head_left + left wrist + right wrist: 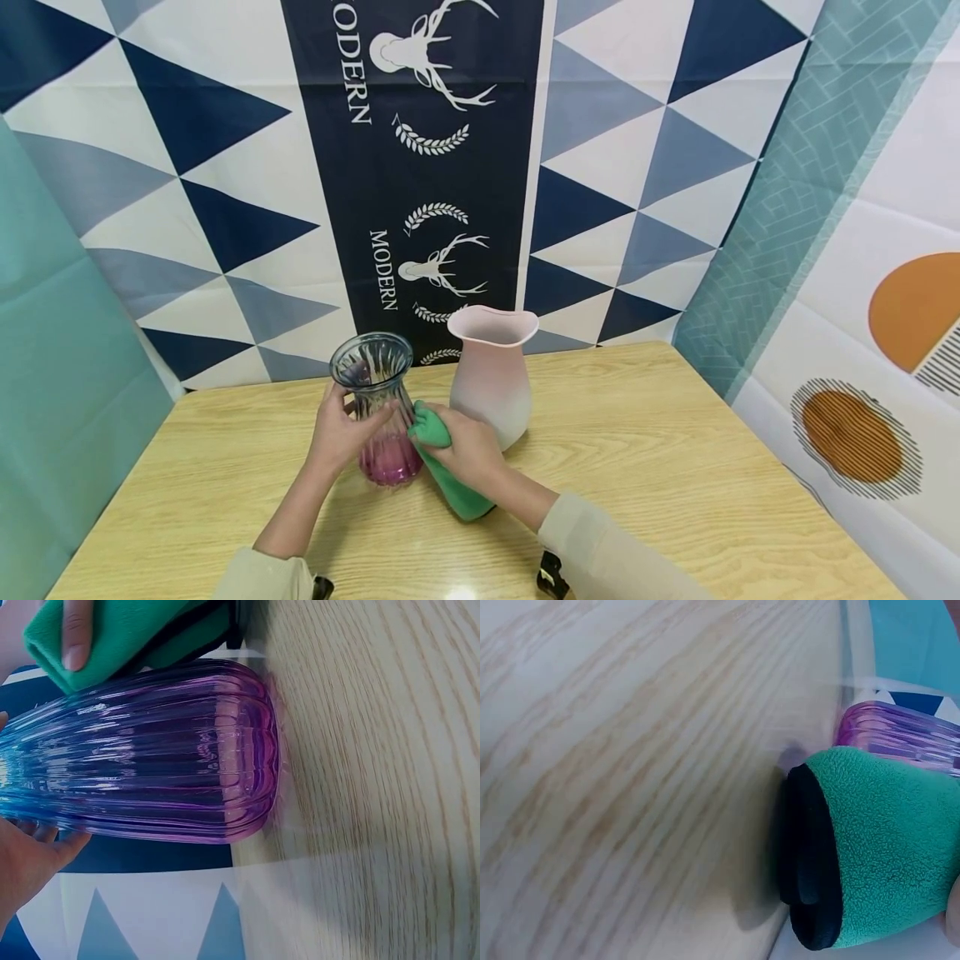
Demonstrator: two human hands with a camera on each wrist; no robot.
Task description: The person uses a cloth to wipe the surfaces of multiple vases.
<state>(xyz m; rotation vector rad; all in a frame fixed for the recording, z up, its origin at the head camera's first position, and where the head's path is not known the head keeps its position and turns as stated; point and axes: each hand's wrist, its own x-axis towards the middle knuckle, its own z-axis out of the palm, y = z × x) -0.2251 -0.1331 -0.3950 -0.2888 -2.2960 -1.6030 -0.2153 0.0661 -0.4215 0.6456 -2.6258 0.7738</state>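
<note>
A ribbed glass vase [390, 454], blue-grey at the rim and pink at the base, stands upright on the wooden table. My left hand [341, 429] grips its upper part, thumb in front and fingers round the far side. In my right hand [468, 450] is a folded green cloth [457, 492], pinched against the right side of the glass. The left wrist view shows the cloth [105, 645] touching the vase [150, 757], with a finger pressed on it. Black edging shows on the cloth [885, 840] in the right wrist view.
A pink and white vase [491, 375] with a wavy rim stands just behind my right hand. The wooden table [637, 467] reaches back to a patterned cloth wall [615, 167]. Teal fabric [67, 350] hangs on the left, and printed fabric [847, 333] on the right.
</note>
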